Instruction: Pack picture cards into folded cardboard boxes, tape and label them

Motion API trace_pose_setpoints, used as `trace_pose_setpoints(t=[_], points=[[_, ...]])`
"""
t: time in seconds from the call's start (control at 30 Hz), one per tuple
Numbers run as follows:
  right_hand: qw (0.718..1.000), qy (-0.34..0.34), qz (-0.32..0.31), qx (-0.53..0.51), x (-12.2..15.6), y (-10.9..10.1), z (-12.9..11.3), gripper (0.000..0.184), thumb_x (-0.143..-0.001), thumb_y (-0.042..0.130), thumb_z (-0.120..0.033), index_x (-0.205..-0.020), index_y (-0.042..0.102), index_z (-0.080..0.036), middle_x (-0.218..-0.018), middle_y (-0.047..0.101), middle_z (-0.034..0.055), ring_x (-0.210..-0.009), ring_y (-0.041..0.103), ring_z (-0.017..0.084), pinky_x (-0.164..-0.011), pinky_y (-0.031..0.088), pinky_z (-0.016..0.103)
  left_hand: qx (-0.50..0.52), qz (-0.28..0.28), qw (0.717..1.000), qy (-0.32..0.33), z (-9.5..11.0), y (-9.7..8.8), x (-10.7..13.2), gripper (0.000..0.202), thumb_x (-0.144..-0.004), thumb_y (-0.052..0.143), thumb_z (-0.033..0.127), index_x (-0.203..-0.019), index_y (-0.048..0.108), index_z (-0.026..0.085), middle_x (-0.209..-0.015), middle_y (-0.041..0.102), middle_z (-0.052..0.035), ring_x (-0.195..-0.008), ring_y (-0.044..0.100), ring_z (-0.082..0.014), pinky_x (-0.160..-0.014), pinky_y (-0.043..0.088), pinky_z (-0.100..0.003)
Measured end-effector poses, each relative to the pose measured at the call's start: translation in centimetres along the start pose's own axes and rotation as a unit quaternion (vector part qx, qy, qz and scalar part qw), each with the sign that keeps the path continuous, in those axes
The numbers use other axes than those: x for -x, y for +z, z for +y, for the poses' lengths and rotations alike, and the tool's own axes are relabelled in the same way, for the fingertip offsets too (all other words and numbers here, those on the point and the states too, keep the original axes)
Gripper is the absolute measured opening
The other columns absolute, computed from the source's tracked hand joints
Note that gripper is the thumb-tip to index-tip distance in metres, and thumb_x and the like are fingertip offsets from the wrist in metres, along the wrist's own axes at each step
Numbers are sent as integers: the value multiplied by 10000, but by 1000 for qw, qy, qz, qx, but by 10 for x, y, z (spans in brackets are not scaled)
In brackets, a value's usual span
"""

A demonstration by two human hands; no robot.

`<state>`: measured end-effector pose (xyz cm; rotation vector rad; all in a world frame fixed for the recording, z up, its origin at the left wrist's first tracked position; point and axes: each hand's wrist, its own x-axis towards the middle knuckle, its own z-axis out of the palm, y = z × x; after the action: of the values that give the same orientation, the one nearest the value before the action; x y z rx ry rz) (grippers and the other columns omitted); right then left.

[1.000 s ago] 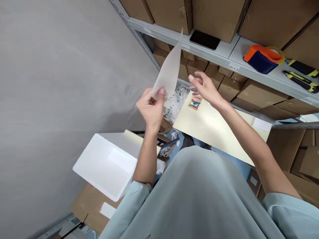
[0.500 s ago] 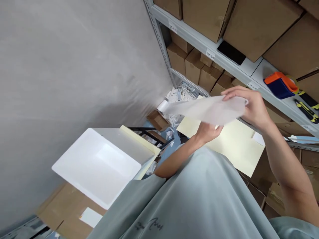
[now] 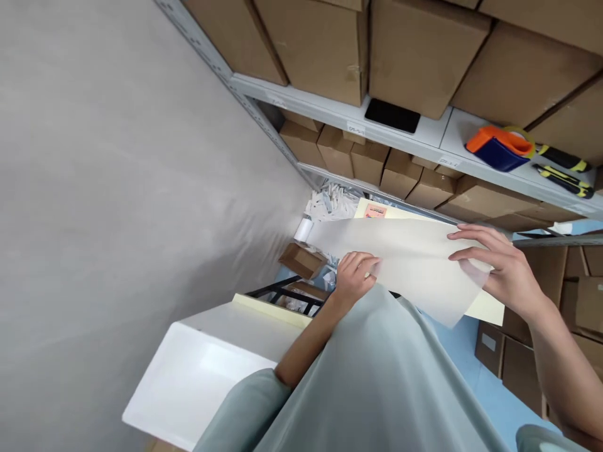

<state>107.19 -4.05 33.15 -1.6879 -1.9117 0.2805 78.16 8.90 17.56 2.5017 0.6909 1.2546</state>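
Note:
A translucent white sheet (image 3: 405, 263) is stretched flat between both my hands, above a cream-coloured board (image 3: 485, 306). My left hand (image 3: 354, 279) pinches the sheet's near left edge, fingers curled. At the sheet's right end, my right hand (image 3: 499, 270) has its fingers over the top and the thumb beneath. A small orange sticker (image 3: 375, 212) shows on the board just beyond the sheet. A small white roll (image 3: 304, 230) lies at the sheet's far left end.
A metal shelf (image 3: 330, 113) carries cardboard boxes, a black phone (image 3: 392, 115), an orange-and-blue tape dispenser (image 3: 499, 147) and yellow-black cutters (image 3: 563, 172). A white foam box (image 3: 207, 376) stands lower left. White scraps (image 3: 330, 201) are heaped by the grey wall.
The sheet, first held upright by my left hand alone, has been taken by both hands and now lies flat. The view has swung to face the shelf.

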Motion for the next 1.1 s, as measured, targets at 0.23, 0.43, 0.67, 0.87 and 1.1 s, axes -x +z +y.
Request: trace_pose_setpoints(t=[0.23,0.43,0.67,0.87,1.1], points=[[994,69,51,68,110,-27,51,181,-1071,641,-345,-982,798,-356,-1453,725,2,-1494,581,353,-1208,494,601,53,-85,989,106,65,46,-2,141,-995,705,142,-1089,692,246,-883,754,1,-743,711,-133,-714,552,-269],[980,153,89,89,229,-37,111,221,-1059,642,-320,-995,842,-386,-1547,676,4,-1558,517,383,-1226,474,630,69,-217,966,118,138,132,32,180,-1026,620,136,-1107,712,268,-923,745,5,-778,717,-127,-720,545,-253],[961,238,129,60,354,24,219,190,-1017,705,-345,-1051,888,-384,-1633,608,98,-1625,415,402,-1210,437,658,48,-458,885,70,182,260,93,252,-1044,541,134,-1124,737,270,-1106,754,-59,-955,734,-187,-721,551,-288],[909,405,86,37,401,100,298,199,-1010,679,-320,-1013,863,-247,-1642,574,151,-1636,367,397,-1231,448,655,47,-579,814,-13,186,336,122,237,-1021,693,233,-1251,745,204,-1289,731,-139,-1133,724,-275,-893,599,-362],[864,500,-38,45,414,141,324,421,-997,510,-85,-1189,855,-233,-1748,456,109,-1697,258,324,-1325,358,536,65,-439,872,-207,118,315,121,282,-1019,708,405,-1209,736,199,-1371,701,-143,-1301,654,-289,-1151,542,-419]])
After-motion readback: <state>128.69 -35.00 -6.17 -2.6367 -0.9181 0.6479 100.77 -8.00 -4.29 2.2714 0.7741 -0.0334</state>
